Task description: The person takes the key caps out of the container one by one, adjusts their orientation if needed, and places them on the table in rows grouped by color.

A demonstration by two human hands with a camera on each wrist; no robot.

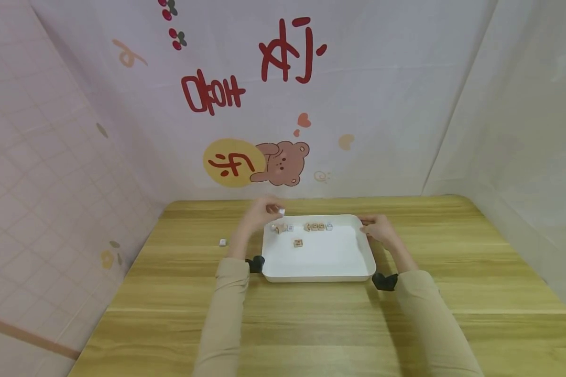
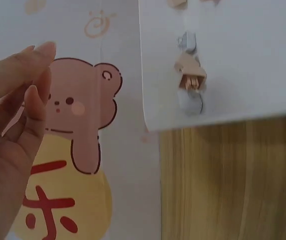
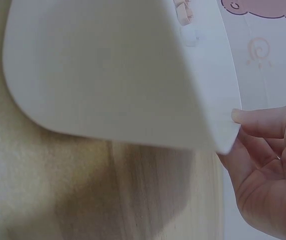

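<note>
A white rectangular tray (image 1: 318, 262) lies on the table with small tan and white keycaps inside along its far side. My left hand (image 1: 262, 212) is above the tray's far left corner, pinching a white keycap (image 1: 282, 211) between thumb and fingers. In the left wrist view the left hand (image 2: 17, 110) hides that keycap. My right hand (image 1: 378, 228) grips the tray's far right corner; in the right wrist view the thumb of the right hand (image 3: 268, 155) lies on the rim, fingers beneath. A single tan keycap (image 1: 298, 243) sits nearer the tray's middle.
A loose white keycap (image 1: 222, 242) lies on the wooden table (image 1: 311, 324), left of the tray. Behind the table hangs a pale printed cloth (image 1: 382, 104) with a bear and red characters. Black straps (image 1: 384, 281) show near both wrists.
</note>
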